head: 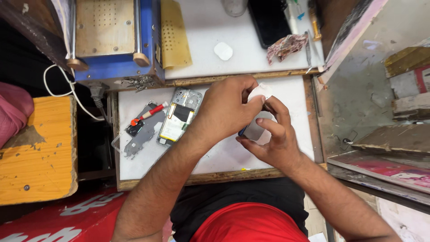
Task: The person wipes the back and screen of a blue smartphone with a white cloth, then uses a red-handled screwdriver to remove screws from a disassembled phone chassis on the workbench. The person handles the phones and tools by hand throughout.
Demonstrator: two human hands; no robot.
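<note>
Head view: both hands [251, 121] pinch white pad [260, 92] above opened phone [179, 117].

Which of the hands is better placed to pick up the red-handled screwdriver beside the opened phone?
Left, probably. The left hand sits next to the opened phone, and the red-handled screwdriver lies just beyond. The right hand is farther off. Both hands pinch a small white piece, so one must release.

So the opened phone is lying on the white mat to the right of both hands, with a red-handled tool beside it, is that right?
Not quite. In the head view the opened phone lies on the white mat to the left of both hands, left hand and right hand. The red-handled tool is beside it, as you said.
</note>
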